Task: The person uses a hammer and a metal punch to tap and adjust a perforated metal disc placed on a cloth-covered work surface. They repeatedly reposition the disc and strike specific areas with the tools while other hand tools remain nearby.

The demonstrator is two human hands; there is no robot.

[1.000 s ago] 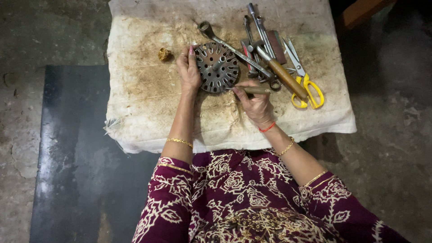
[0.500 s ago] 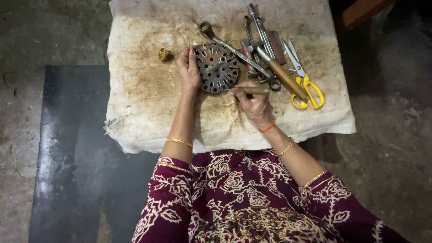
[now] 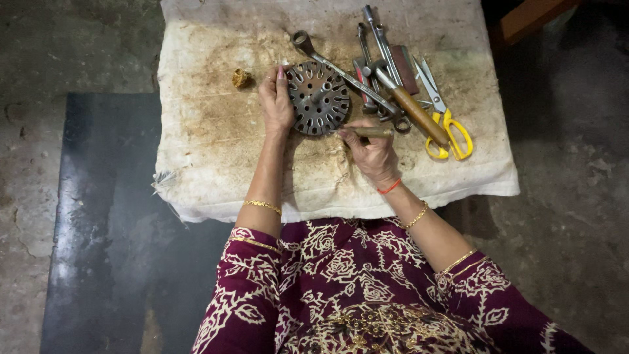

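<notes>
A round, dark metal disc with slots around its rim (image 3: 320, 98) lies on a stained white cloth (image 3: 216, 131). My left hand (image 3: 276, 101) rests against the disc's left edge and steadies it. My right hand (image 3: 371, 149) grips a small wooden-handled tool (image 3: 371, 132) lying sideways, its thin tip touching the disc's lower right rim. Both wrists carry gold bangles, and a red thread is on the right one.
A pile of tools sits right of the disc: a long spanner (image 3: 341, 70), a wooden-handled hammer (image 3: 409, 108), pliers and yellow-handled scissors (image 3: 448, 126). A small yellowish lump (image 3: 241, 78) lies left of my left hand. A dark mat (image 3: 105, 216) covers the concrete floor at left.
</notes>
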